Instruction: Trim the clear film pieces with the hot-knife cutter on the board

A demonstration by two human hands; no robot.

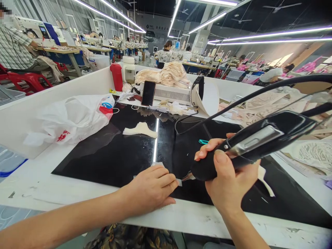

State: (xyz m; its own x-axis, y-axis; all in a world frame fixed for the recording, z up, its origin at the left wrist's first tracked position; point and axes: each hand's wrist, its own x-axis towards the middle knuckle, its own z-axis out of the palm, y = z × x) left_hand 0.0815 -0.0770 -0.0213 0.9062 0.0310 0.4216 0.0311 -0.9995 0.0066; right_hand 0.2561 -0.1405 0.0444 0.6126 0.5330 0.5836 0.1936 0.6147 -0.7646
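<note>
My right hand (230, 180) is wrapped around a black corded handheld tool (249, 143) with a metal lever along its body. Its narrow metal tip (188, 176) points left and down, close to my left fingertips. My left hand (153, 185) lies palm down near the front edge of the black mat (103, 155), fingers flat over a small greyish translucent piece (179, 182). Most of that piece is hidden beneath the hand. Beyond it lies a cream fabric piece (140, 130). Another cream piece (266, 181) sits right of my right hand, partly covered.
A white plastic bag (75, 117) lies at left. Behind the mat stand a phone (148, 93), a red bottle (116, 76), a vented white box (171, 95) under cream fabric, and a white visor (209, 97). The tool's black cable (249, 95) arcs across the right. People work at sewing tables beyond.
</note>
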